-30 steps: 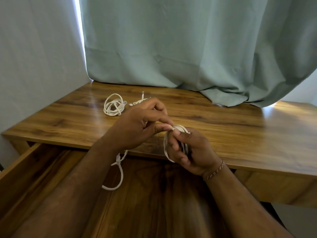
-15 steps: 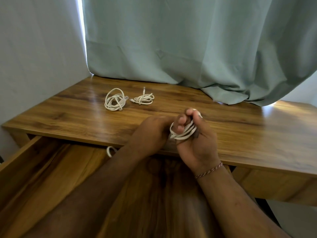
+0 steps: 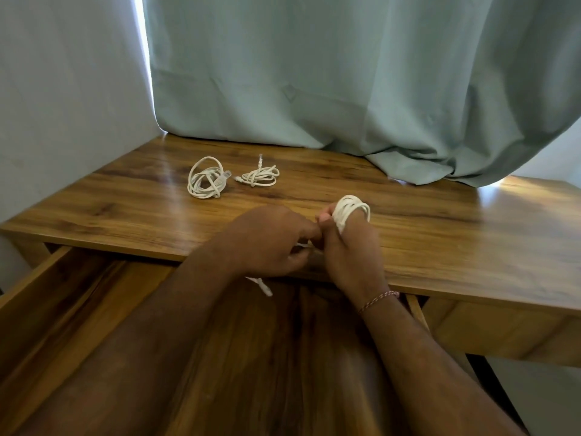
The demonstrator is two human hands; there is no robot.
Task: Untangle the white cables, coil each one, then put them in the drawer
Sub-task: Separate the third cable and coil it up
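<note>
Grip detail: the right hand (image 3: 352, 247) grasps a white cable (image 3: 350, 209), its turns wound around the raised fingers so that the hand serves as a former for the coil. The left hand (image 3: 270, 243) is clenched on the free tail of the same cable, pinching it just beside the right thumb, probably to feed the last length or tuck it under the turns. The tail's plug end (image 3: 264, 286) hangs below the left hand, over the open drawer (image 3: 47, 287). Both hands work above the front edge of the wooden surface (image 3: 440, 234), so a finished coil can likely be lowered straight into the drawer beneath.

Farther back on the surface lie two coiled cables, well apart from the hands: a larger coil (image 3: 206, 182) with a clear plug at its right side, and a smaller coil (image 3: 259, 177) just beside it. Neither is in the drawer yet. A green curtain (image 3: 345, 83) hangs behind and drapes onto the back of the surface.

Compared with half a second earlier, the coil sits higher on the right fingers, the left hand has closed in against the right, and the loose end, then a loop at the drawer's edge, now shows as a short hanging plug.
</note>
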